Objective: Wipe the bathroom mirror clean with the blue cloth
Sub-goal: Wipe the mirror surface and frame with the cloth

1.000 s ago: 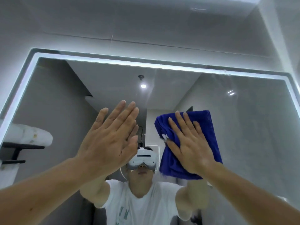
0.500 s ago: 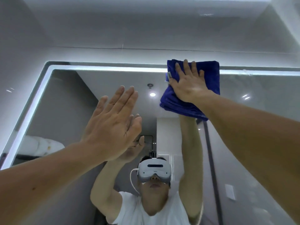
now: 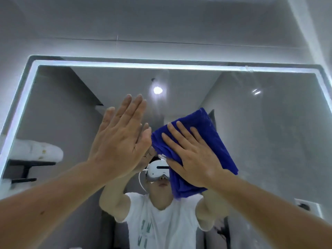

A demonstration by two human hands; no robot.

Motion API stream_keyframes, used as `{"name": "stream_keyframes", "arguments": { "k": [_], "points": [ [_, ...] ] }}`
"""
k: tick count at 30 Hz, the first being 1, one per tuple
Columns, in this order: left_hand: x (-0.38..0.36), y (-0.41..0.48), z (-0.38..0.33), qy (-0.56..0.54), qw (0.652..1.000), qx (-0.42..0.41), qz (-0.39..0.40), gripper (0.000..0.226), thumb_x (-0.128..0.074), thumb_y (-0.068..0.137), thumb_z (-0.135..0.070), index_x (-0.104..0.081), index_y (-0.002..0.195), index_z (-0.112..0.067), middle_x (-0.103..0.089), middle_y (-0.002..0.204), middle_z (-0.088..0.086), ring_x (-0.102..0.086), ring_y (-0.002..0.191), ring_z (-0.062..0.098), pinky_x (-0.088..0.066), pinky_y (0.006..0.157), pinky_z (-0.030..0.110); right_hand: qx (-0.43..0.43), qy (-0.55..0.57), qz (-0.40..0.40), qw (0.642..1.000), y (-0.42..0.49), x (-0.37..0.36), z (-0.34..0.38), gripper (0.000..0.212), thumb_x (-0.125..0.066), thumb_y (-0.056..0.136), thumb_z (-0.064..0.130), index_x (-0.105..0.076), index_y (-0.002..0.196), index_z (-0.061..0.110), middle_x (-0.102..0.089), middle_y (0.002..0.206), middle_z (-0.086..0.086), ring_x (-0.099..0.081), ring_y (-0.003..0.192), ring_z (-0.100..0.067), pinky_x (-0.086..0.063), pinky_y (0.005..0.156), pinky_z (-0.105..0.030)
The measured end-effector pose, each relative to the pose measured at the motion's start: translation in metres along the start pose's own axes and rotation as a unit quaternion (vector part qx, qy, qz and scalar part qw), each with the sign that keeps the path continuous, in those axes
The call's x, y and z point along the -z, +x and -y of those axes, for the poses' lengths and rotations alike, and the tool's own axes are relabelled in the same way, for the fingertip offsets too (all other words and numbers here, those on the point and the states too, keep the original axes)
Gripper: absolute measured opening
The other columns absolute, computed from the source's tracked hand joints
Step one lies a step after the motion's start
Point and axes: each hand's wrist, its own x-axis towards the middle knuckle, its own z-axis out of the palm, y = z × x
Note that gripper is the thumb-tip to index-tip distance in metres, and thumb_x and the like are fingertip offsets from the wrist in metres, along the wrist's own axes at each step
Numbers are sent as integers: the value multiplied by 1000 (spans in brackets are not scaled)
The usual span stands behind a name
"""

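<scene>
Seemingly midway: the blue cloth is pressed on the mirror by the flat right hand; the left hand is held open, empty. Haze toward two o'clock is judged unwiped.

Grey tiled wall, ceiling spotlight, rolled white towels, black shelf

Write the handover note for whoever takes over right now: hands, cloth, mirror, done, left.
Left hand: open, fingers straight, flat at the glass, holding nothing.
Right hand: flat, fingers spread, pressing the blue cloth on the mirror, about mid-glass.
Done: cannot tell how much is wiped.
Left: faint smears near the upper right edge; keep wiping.
</scene>
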Motion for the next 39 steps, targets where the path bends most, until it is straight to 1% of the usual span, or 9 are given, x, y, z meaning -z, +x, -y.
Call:
{"name": "stream_keyframes", "arguments": {
  "k": [4, 8, 11, 14, 19, 24, 28, 33, 39],
  "points": [
    [5, -12, -9, 14, 1000, -1, 24, 71, -11, 92, -47, -12, 156, -17, -3, 164, -6, 8, 150, 6, 0, 123, 40, 1, -14, 21, 1000, -40, -4, -7, 63, -18, 102, 55, -12, 156, 24, -6, 164, 0, -1, 152, -21, -5, 120, -45],
    [0, -20, -16, 23, 999, -17, 29, 69, -17, 93, -42, -17, 155, -13, -7, 163, -2, 3, 151, 10, -3, 123, 43, 58, -27, 36, 997, -36, 1, -39, 62, -10, 101, 59, 0, 154, 29, 6, 163, 6, 8, 151, -16, 5, 121, -39],
    [-11, -26, -20, 21, 999, -32, 15, 66, -20, 95, -40, -22, 154, -11, -14, 163, 2, -4, 151, 14, -8, 122, 46, -37, -10, 21, 999, -16, 7, -70, 64, -1, 97, 64, 9, 152, 33, 16, 162, 9, 19, 148, -11, 5, 122, -41],
    [-28, -34, -27, 18, 999, -37, 2, 64, -24, 96, -40, -22, 154, -11, -17, 163, 3, -6, 151, 14, -8, 122, 44, -158, 10, -13, 987, -4, 6, -72, 67, -4, 95, 64, 6, 154, 34, 11, 164, 6, 15, 150, -15, 12, 120, -40],
    [-59, -52, -46, 55, 997, -54, 24, 64, -37, 100, -36, -18, 155, -9, -10, 163, 6, -3, 152, 20, -10, 121, 48, -205, 17, -76, 976, -25, -5, -43, 67, -14, 98, 63, -7, 156, 31, -4, 165, -2, 3, 152, -24, 6, 120, -44],
    [-67, -67, -69, 10, 998, -53, 14, 63, -23, 99, -38, -19, 155, -8, -15, 163, 6, -6, 152, 19, -10, 121, 48, -177, 10, -121, 977, -72, -22, -17, 64, -21, 99, 62, -21, 155, 29, -18, 163, -6, -11, 151, -28, -5, 122, -47],
    [-70, -83, -79, -14, 999, -36, 26, 64, -23, 98, -39, -13, 154, -11, -13, 163, 4, -4, 152, 17, -9, 121, 46, -158, 0, -129, 979, -105, -35, -7, 68, -34, 96, 64, -24, 154, 30, -17, 164, -7, -8, 152, -27, -5, 122, -48],
    [-76, -104, -80, -16, 998, -19, 51, 65, -25, 96, -39, -21, 154, -9, -17, 163, 5, -7, 152, 18, -14, 120, 50, -147, -1, -130, 980, -128, -40, 0, 76, -41, 91, 70, -28, 153, 29, -20, 163, -8, -9, 151, -30, -10, 121, -53],
    [-82, -126, -73, 3, 999, -14, 47, 67, -13, 100, -47, -20, 154, -8, -17, 163, 7, -9, 152, 21, -14, 120, 51, -144, 16, -139, 980, -144, -42, 8, 70, -39, 93, 68, -36, 151, 30, -25, 161, -10, -14, 150, -32, -10, 121, -52]
  ]
}}
